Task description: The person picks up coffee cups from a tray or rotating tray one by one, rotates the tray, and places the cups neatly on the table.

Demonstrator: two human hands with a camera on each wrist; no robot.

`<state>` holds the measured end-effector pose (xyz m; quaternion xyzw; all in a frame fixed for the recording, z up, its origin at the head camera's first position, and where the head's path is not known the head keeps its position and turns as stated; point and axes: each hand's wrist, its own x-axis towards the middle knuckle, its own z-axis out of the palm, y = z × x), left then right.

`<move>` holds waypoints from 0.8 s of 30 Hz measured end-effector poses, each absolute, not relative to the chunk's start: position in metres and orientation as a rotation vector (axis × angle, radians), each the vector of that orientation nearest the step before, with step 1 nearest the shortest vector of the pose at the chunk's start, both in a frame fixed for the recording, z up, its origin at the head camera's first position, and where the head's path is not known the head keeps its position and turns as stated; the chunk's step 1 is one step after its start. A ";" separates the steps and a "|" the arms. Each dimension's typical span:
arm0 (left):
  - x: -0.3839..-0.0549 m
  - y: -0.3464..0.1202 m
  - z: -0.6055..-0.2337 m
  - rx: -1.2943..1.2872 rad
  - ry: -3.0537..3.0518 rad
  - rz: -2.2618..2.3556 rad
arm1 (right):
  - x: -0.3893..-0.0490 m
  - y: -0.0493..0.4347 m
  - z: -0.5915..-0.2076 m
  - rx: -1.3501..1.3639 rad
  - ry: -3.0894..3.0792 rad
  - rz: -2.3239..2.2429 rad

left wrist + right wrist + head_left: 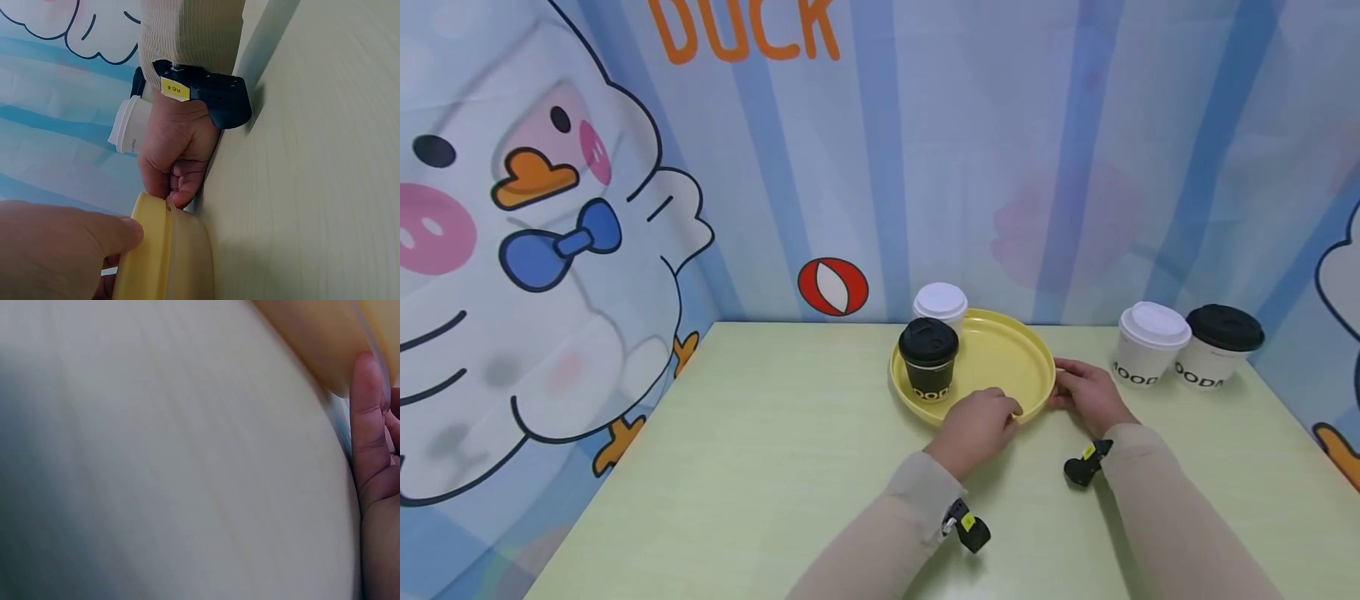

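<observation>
A round yellow tray (1000, 358) lies at the back of the table, with a black-lidded dark paper cup (929, 367) and a white-lidded paper cup (942, 304) at its left side. My left hand (977, 427) grips the tray's front rim. In the left wrist view its thumb lies against the yellow rim (150, 250) and its other fingers are mostly hidden. On the right, my right hand (1092, 394) pinches the tray's edge. Its thumb (369, 425) touches the underside of the rim in the right wrist view.
Right of the tray stand a white cup with a white lid (1150, 343) and a larger white cup with a black lid (1217, 346), side by side. A curtain (955, 150) with duck drawings hangs behind the pale table (760, 450).
</observation>
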<state>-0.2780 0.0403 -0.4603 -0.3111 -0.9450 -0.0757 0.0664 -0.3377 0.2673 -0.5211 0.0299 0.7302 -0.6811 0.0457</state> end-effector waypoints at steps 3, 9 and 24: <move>-0.277 0.038 -0.460 -0.936 -2.846 -0.208 | -0.337 0.267 -0.522 0.093 2.228 -2.077; -0.275 0.032 -0.459 -0.947 -2.849 -0.190 | -0.338 0.268 -0.523 0.116 2.222 -2.065; -0.276 0.017 -0.456 -1.009 -2.845 -0.204 | -0.337 0.269 -0.518 0.115 2.198 -2.067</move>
